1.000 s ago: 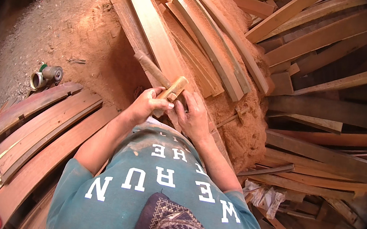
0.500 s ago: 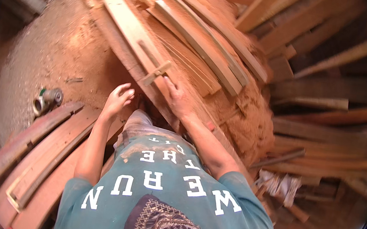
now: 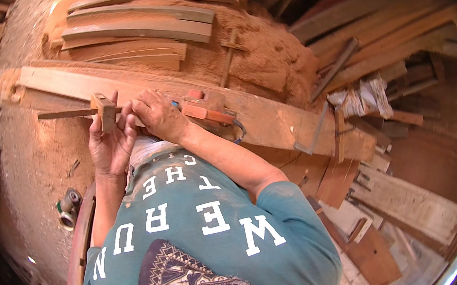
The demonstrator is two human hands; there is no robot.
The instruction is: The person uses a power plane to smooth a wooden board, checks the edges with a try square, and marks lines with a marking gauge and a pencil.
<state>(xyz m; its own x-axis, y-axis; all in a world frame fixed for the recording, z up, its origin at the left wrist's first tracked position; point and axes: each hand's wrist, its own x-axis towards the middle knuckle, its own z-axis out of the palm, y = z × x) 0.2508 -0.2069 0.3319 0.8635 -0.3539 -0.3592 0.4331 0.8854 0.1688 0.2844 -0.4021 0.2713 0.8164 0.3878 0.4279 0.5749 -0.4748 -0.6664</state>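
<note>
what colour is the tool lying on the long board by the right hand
Orange-red, seen in the head view: the tool lies on the pale wooden board just beyond the right hand.

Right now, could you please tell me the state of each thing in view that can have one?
Left hand: fingers gripping the wooden marking gauge.
Right hand: pressed down on the long plank.
Long plank: lying flat across the sawdust heap.
Orange tool: resting on the plank, unheld.
Curved slats: stacked on the sawdust.

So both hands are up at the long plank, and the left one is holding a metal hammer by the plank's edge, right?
Not a hammer. The head view shows the left hand holding a small wooden block on a thin stick against the long plank. The right hand rests on that plank too.
</note>
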